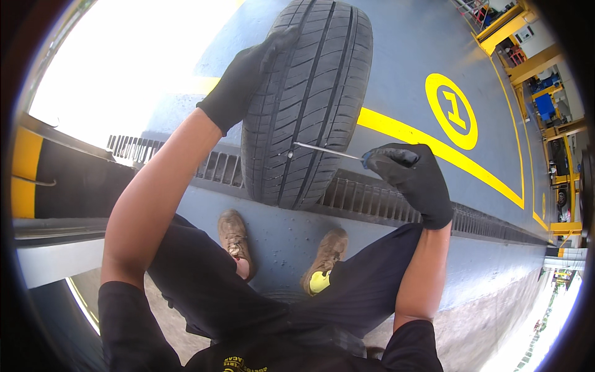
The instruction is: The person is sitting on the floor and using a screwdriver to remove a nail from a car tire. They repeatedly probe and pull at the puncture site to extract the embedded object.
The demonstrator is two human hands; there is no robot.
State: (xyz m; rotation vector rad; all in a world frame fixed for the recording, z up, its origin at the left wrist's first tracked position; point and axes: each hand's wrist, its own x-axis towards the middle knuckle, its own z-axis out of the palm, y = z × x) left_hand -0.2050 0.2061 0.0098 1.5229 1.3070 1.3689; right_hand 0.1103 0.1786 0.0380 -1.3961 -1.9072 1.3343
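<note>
A black car tire stands upright in front of me, its tread turned toward me. My left hand, in a dark glove, grips its left side, with the fingers laid along the upper shoulder. My right hand, gloved too, is closed around a thin screwdriver, whose handle is mostly hidden in the fist with only a bit of blue showing. The slim metal shaft points left across the tread. Its tip is at a groove, just above a small shiny spot that I cannot make out clearly.
Below the tire, a dark drain grating crosses the blue-grey floor. My shoes are on the near side of it. A yellow line and a yellow ring marking lie to the right. Yellow racks stand at the far right.
</note>
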